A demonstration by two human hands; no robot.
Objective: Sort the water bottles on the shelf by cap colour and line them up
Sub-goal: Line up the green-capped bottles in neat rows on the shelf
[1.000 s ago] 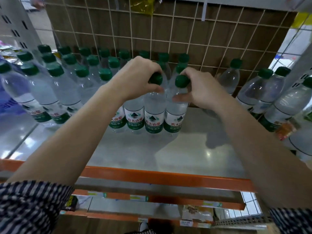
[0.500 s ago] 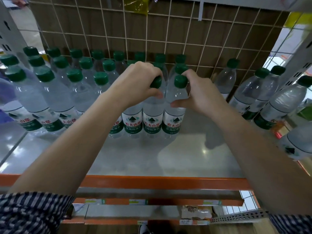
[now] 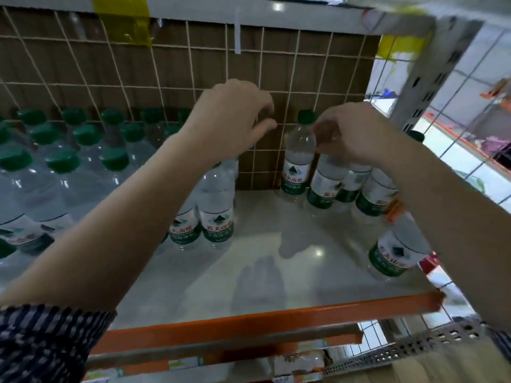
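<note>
Green-capped bottle [image 3: 297, 161] is standing upright against the wire grid back [image 3: 276, 64], long axis vertical. It is heading a loose cluster of bottles [image 3: 370, 189] at the right end of the shelf [image 3: 276, 239].

It is sitting just left of your right hand [image 3: 354, 134], which is by far the nearer of the two. That hand's curled fingertips [image 3: 322, 134] are hovering at the bottle's neck. Cannot tell whether they are touching it or gripping a cap hidden under the palm.

Your left hand [image 3: 235, 117] is hanging raised and loosely curled, with nothing showing in it. It is above the end bottle [image 3: 217, 214] of the lined-up block [image 3: 60, 161].

Bare shelf is separating that end bottle from the cluster.

Judgement: the coming move is turning on a leftward carry across this gap. Keep the bottle vertical and set it beside the end bottle.
</note>
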